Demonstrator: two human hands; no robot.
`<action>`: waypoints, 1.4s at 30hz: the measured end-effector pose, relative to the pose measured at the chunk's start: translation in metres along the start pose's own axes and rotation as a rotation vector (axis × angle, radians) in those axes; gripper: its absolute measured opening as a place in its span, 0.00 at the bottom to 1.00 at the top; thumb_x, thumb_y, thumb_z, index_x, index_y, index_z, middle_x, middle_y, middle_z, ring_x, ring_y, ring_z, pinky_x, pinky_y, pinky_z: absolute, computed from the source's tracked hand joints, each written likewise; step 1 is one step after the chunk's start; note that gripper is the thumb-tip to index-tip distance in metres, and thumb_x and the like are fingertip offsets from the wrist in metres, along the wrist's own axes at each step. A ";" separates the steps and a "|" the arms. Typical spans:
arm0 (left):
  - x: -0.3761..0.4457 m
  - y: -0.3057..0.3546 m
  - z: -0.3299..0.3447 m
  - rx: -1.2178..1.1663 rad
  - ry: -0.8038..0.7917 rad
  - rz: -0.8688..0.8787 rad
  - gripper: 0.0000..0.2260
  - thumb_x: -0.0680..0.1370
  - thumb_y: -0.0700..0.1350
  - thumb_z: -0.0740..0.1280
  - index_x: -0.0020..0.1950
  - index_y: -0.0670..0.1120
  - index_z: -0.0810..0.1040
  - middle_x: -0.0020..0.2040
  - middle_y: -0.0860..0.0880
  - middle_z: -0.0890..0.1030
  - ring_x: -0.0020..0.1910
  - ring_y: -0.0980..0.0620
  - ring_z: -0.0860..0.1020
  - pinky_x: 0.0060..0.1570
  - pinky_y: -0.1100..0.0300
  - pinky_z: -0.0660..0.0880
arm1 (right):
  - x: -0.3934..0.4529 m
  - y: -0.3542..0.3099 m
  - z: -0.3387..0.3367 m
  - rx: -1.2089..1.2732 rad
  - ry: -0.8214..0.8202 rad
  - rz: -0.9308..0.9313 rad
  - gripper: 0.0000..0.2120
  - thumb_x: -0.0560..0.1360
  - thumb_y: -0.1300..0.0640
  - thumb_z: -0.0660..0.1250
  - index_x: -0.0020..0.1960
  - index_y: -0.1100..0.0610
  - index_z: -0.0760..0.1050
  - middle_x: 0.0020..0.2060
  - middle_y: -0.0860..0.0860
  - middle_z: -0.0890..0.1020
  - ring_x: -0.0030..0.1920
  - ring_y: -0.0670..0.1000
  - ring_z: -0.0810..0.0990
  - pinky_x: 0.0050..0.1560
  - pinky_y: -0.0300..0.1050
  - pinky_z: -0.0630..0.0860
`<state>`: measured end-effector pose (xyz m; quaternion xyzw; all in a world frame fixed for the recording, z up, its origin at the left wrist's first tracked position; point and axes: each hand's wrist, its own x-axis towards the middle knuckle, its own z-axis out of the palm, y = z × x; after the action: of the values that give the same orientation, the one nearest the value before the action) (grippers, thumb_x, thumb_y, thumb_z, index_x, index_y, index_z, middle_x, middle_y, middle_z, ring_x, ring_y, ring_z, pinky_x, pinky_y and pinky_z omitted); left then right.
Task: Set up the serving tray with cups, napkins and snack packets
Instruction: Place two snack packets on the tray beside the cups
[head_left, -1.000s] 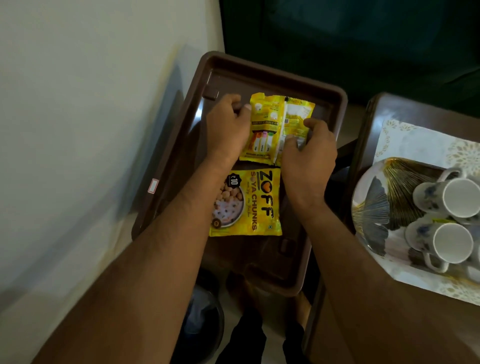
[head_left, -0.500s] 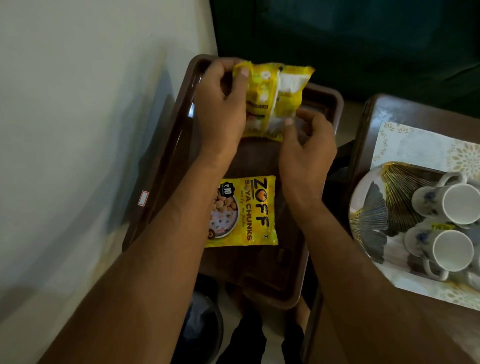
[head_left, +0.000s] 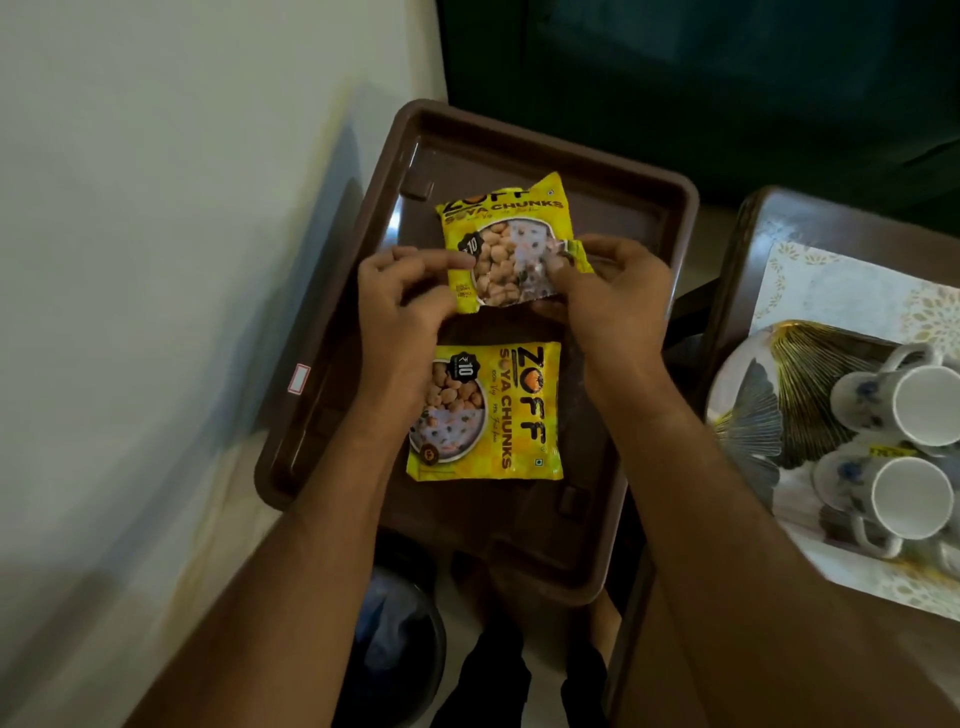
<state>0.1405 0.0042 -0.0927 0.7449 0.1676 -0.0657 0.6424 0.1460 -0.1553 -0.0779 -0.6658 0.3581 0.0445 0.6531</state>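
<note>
A brown serving tray (head_left: 670, 218) lies below me. One yellow soya chunks packet (head_left: 498, 415) rests flat in the tray's middle. A second yellow soya chunks packet (head_left: 511, 239) is held face up just above the tray's far half. My left hand (head_left: 402, 306) pinches its lower left corner and my right hand (head_left: 613, 291) pinches its right edge. Two white floral cups (head_left: 904, 452) lie on their sides on a gold-patterned plate (head_left: 779, 400) at the right.
A white patterned napkin or mat (head_left: 841, 291) lies under the plate on a dark wooden table (head_left: 753, 239). A pale wall (head_left: 182, 260) runs along the left. A dark cabinet (head_left: 701, 78) stands behind the tray. A dark bin (head_left: 395, 639) sits on the floor below.
The far packet was lifted from the tray with its back showing, then turned over; it now shows its printed front, held by both hands lower over the tray.
</note>
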 end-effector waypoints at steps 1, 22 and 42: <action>0.001 0.001 0.002 -0.117 0.007 -0.084 0.10 0.72 0.37 0.69 0.48 0.47 0.88 0.56 0.40 0.83 0.57 0.52 0.84 0.53 0.55 0.82 | -0.002 0.003 0.000 -0.015 -0.007 -0.007 0.15 0.78 0.63 0.73 0.63 0.61 0.77 0.55 0.54 0.85 0.48 0.51 0.89 0.39 0.43 0.85; 0.018 0.013 -0.012 -0.163 -0.323 -0.350 0.19 0.75 0.45 0.77 0.65 0.44 0.82 0.56 0.47 0.88 0.56 0.49 0.87 0.55 0.47 0.85 | -0.013 0.004 0.002 -0.058 -0.179 0.022 0.25 0.68 0.63 0.81 0.63 0.61 0.79 0.54 0.54 0.87 0.54 0.53 0.87 0.59 0.57 0.84; 0.016 0.009 -0.037 -0.291 0.100 -0.221 0.03 0.76 0.43 0.76 0.50 0.48 0.87 0.49 0.47 0.90 0.49 0.44 0.89 0.51 0.42 0.86 | -0.044 0.011 -0.014 -1.105 -0.345 -0.238 0.27 0.68 0.44 0.80 0.59 0.56 0.77 0.56 0.54 0.84 0.58 0.57 0.82 0.55 0.53 0.80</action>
<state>0.1542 0.0423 -0.0830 0.6238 0.2876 -0.0738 0.7230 0.1022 -0.1479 -0.0618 -0.9260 0.0934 0.2586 0.2586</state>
